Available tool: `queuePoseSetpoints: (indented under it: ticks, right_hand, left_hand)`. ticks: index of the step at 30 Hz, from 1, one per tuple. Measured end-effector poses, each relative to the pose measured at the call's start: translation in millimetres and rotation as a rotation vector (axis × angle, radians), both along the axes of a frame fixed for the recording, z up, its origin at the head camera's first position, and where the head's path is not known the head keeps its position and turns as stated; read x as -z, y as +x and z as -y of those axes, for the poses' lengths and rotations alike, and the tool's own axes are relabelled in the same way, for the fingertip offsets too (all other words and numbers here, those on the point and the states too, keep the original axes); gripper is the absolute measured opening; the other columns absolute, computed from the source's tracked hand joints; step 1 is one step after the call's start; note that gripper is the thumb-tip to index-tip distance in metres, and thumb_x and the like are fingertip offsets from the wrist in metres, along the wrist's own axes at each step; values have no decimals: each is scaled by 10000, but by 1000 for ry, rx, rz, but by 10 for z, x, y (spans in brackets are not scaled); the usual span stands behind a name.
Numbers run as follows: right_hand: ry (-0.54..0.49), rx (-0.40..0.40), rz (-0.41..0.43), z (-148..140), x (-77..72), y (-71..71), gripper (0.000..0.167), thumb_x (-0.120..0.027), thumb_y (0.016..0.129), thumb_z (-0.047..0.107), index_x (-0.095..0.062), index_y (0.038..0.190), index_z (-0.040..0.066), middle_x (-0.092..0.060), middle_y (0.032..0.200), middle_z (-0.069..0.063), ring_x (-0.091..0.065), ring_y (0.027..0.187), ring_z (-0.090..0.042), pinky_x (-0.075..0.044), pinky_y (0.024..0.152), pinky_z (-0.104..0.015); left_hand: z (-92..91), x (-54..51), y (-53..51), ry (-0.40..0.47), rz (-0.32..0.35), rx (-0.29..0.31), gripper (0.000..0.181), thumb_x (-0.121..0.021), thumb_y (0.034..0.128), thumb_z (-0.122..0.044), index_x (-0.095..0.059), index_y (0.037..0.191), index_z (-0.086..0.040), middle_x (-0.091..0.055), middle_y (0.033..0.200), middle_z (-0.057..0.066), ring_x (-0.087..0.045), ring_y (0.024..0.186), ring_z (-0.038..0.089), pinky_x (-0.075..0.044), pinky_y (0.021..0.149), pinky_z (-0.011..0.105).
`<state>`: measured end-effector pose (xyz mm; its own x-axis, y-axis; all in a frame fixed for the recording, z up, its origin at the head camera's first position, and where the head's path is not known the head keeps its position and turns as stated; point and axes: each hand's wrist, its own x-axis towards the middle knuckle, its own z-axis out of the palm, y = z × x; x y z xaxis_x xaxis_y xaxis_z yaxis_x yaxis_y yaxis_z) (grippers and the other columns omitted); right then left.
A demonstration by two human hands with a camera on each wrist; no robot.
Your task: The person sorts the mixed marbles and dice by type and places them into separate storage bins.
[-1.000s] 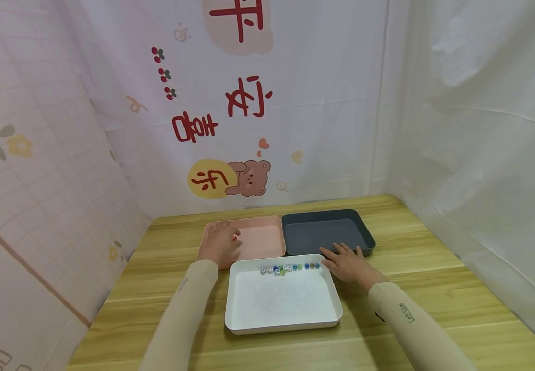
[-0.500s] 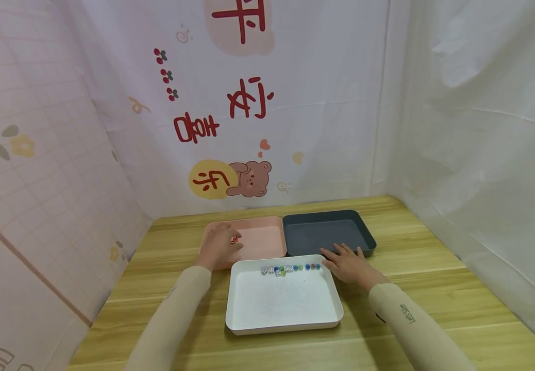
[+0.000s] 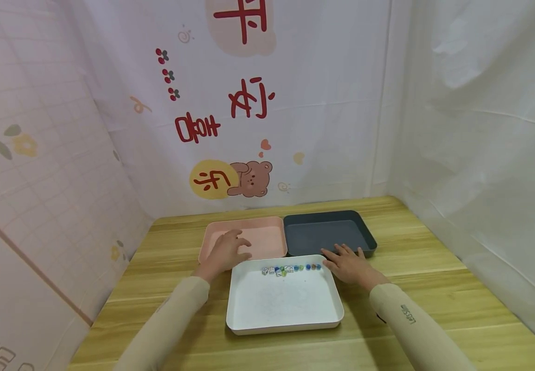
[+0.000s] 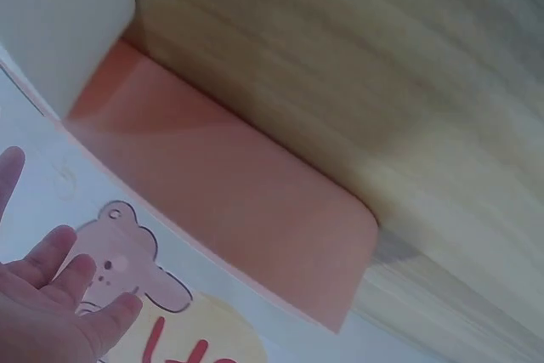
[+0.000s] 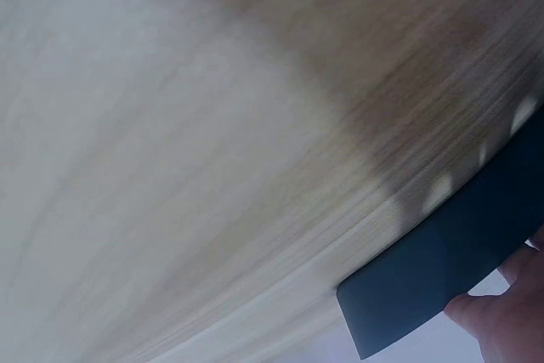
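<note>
My left hand (image 3: 227,250) is over the near left part of the pink tray (image 3: 264,238), its fingers spread and loosely bent. Nothing shows between them; in the left wrist view the fingers (image 4: 115,322) are apart above the tray's rim. Several white dice (image 3: 289,269) and coloured glass marbles (image 3: 308,267) lie along the far side of the white tray (image 3: 282,304). My right hand (image 3: 350,265) has its fingers spread at the near rim of the dark grey tray (image 3: 325,234), beside the white tray's far right corner. In the right wrist view, fingertips touch the dark tray's rim (image 5: 416,291).
The three trays stand close together on a wood-grain table (image 3: 416,268). White printed curtains (image 3: 332,129) hang behind the table and at both sides.
A small red piece seen by my left hand in the pink tray is out of sight now. The left hand has shifted slightly nearer and right, fingers spreading. My right hand stays put.
</note>
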<state>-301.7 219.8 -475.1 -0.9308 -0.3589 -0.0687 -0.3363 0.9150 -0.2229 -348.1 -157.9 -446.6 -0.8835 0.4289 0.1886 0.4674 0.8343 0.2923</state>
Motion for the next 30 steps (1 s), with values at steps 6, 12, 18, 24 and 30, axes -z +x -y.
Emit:
queuePoseSetpoints:
  ticks: [6,12,18,24,30]
  right_hand:
    - [-10,-7,-3,5,-12,18,564,-329,1074,467,-392,1537,151,-293,1558,-270,-228,1423,-509,-92,1050,-771]
    - [-6,-4,-3,11,-28,37,553,-342,1074,458,-399,1534,156,-298,1557,-264,-237,1422,-504,-105,1052,-768]
    - [-11,-2,6,18,-35,41,551,-339,1075,456,-398,1535,157,-291,1561,-262,-229,1424,-505,-97,1052,-769]
    - [-5,-1,6,17,-32,30,551,-339,1076,452,-391,1538,155,-286,1563,-264,-225,1427,-502,-94,1052,-770]
    - [-10,-6,1,17,-25,36,547,-350,1075,448,-402,1532,152,-299,1554,-270,-236,1421,-506,-101,1047,-773]
  left_hand:
    - [-44,33,96,-1,29,18,316,-757,892,-304,-741,1155,-129,-452,1470,198,-362,1390,371,-246,1137,560]
    - [-89,70,171,3,39,34,286,-769,880,-306,-754,1126,-162,-442,1485,154,-345,1404,351,-224,1154,533]
    - [-144,108,225,-35,37,82,241,-794,853,-284,-768,1078,-201,-444,1486,156,-332,1413,365,-227,1149,554]
    - [-188,180,213,-93,69,95,260,-792,854,-310,-771,1098,-223,-428,1508,131,-292,1438,350,-228,1146,574]
    - [-248,226,203,-152,44,138,256,-787,860,-320,-771,1098,-228,-434,1507,141,-287,1440,365,-222,1137,604]
